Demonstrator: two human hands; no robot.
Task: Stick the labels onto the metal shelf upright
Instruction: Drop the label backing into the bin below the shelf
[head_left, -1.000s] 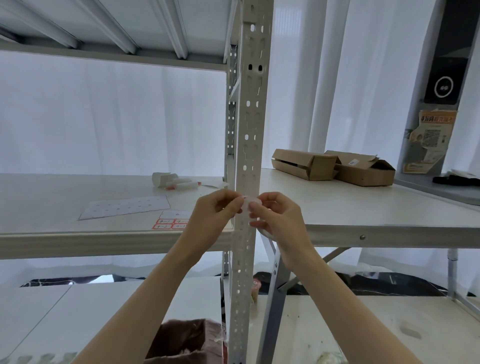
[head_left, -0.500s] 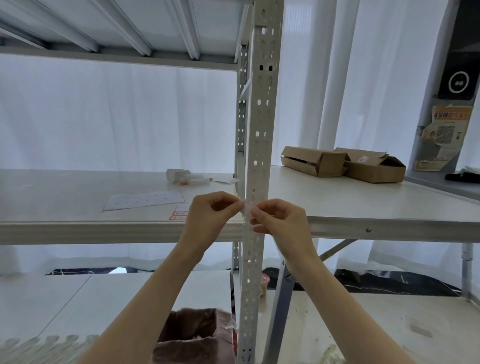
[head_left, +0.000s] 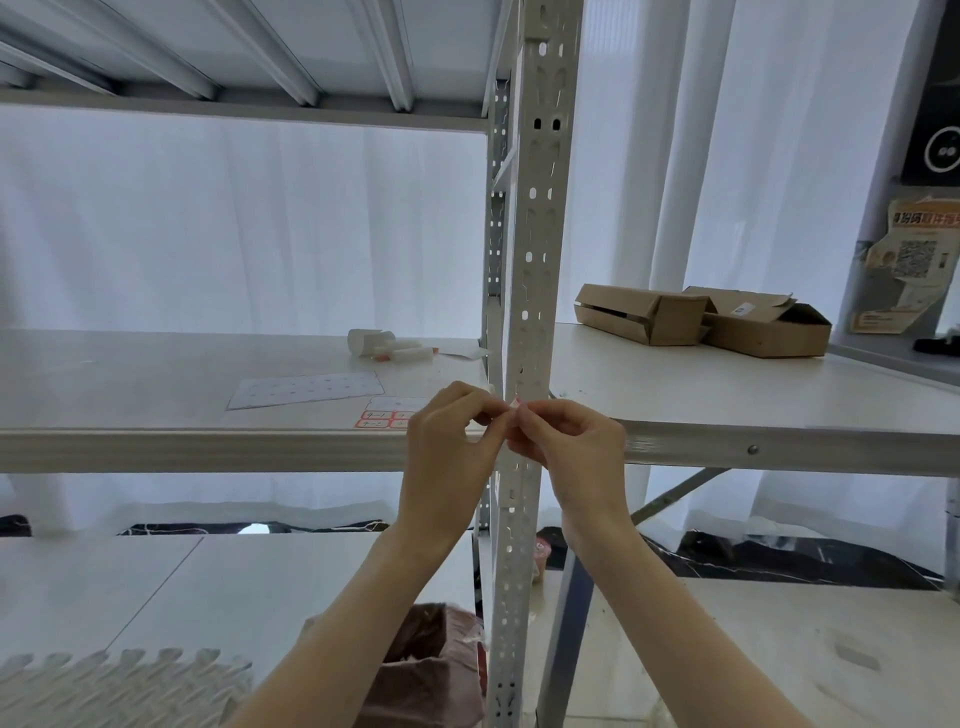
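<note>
Centre of frame, upright (head_left: 535, 270): perforated grey post running top to bottom.
Shelf (head_left: 156, 447): crosses mid-frame, left of the upright.
Boxes (head_left: 701, 319): two, cardboard, right of centre.
Left hand (head_left: 449, 441): fingers pinched on the label.
Right hand (head_left: 574, 447): fingers pinched on the label too.
Sheet (head_left: 387, 418): red-edged labels, just left of the hands.
Label (head_left: 514, 408): small, between the fingertips, before the upright.

Two hands (head_left: 452, 436) (head_left: 571, 441), one perforated upright (head_left: 535, 260), two cardboard boxes (head_left: 641, 314) (head_left: 766, 327), two label sheets (head_left: 306, 389) (head_left: 387, 413)
</note>
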